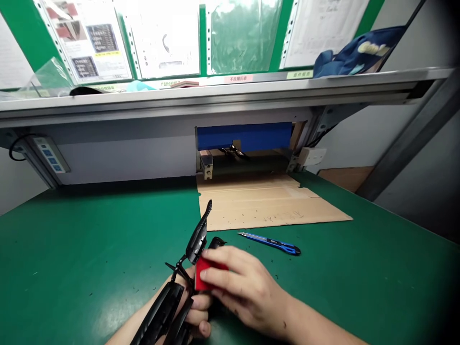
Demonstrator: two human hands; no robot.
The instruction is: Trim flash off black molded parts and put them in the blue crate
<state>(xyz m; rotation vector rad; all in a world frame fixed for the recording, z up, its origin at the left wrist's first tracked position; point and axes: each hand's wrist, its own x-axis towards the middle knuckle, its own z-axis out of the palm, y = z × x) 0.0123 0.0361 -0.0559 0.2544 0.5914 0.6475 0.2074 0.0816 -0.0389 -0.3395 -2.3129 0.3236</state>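
My left hand (199,314) is closed around a cluster of black moulded plastic parts (161,309) joined by thin branching runners. One curved piece sticks up and away from me, and other long pieces point down toward the lower edge. In my right hand (247,282) is a small flat red block (203,275), pinched between the fingers. The block is against or very near the black parts beside my left fingers; whether it touches cannot be seen. Just beyond my right hand a blue utility knife (271,242) lies on the green table with its blade tip showing.
Cardboard (258,206) with dark crumbs on it lies at the back of the green tabletop (89,239). Behind it, a blue-topped opening (244,136) holds dark parts. A metal-edged shelf (161,108) crosses above. A power strip (52,154) is at left.
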